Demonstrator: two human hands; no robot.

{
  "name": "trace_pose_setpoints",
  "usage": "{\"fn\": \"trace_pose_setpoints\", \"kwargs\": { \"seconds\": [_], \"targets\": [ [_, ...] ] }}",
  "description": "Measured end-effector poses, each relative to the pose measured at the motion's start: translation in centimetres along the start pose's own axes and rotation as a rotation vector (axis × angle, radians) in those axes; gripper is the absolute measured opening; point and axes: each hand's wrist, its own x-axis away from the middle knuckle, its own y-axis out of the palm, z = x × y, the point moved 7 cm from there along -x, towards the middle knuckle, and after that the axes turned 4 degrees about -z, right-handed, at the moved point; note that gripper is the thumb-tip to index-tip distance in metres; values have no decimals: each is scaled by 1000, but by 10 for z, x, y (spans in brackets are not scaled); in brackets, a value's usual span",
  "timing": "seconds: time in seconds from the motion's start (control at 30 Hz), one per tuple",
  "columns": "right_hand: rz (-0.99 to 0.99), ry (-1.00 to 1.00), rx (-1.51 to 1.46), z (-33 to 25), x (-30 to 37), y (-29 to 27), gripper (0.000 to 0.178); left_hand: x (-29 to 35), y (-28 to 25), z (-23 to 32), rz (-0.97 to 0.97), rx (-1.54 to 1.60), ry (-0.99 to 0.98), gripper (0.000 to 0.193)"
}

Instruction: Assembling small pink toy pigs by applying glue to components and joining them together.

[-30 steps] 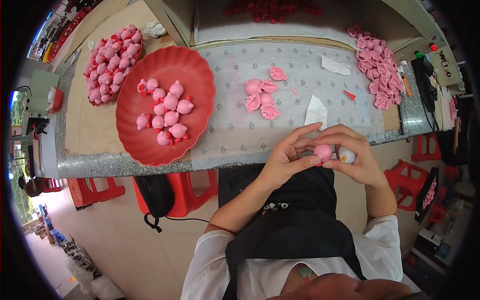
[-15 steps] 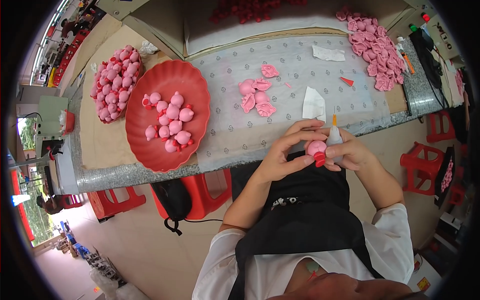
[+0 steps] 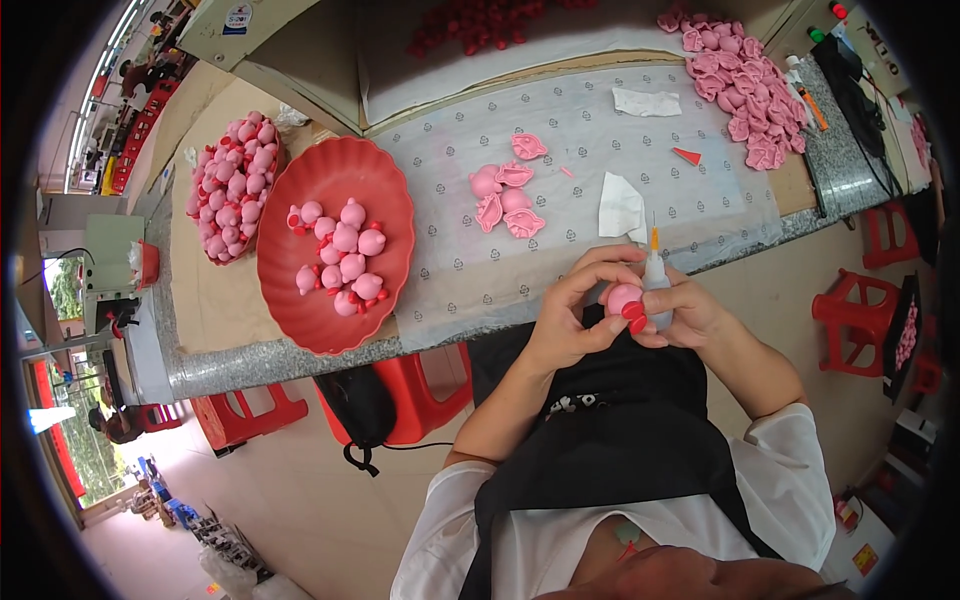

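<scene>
Red round plastic tray (image 3: 300, 215) holds small pink toy figures (image 3: 345, 260); left hand (image 3: 575, 315) grips a pink figure (image 3: 625, 298), right hand (image 3: 685, 310) grasps a glue bottle (image 3: 655, 275).

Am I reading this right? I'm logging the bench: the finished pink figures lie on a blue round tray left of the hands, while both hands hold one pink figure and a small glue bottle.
Not quite: the round tray is red, not blue, as the head view shows. The rest stands: the pink figures lie on it left of the hands, while the left hand and right hand hold one pink figure and a small glue bottle.

a grey stone bench (image 3: 250, 365) carries a patterned sheet (image 3: 590, 150), red plate (image 3: 385, 200), brown paper (image 3: 205, 300) and pink parts (image 3: 505, 190).
</scene>
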Motion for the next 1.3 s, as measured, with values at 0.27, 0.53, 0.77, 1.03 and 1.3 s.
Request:
{"fn": "trace_pose_setpoints", "kwargs": {
  "seconds": [0.27,0.53,0.77,1.03,1.3],
  "targets": [
    [23,-90,-102,1,-2,-3,29,0,-1,2,23,24,-4,35],
    [256,-961,1193,-53,26,45,35,11,-2,28,120,-29,65,38],
    [316,-1125,1348,-49,38,55,33,18,8,24,263,40,57,25],
    [330,-1178,1357,-46,41,59,34,20,10,21,318,195,96,14],
    [294,-1156,1369,-48,39,53,32,17,10,-2,286,539,40,14]
  ]
}}
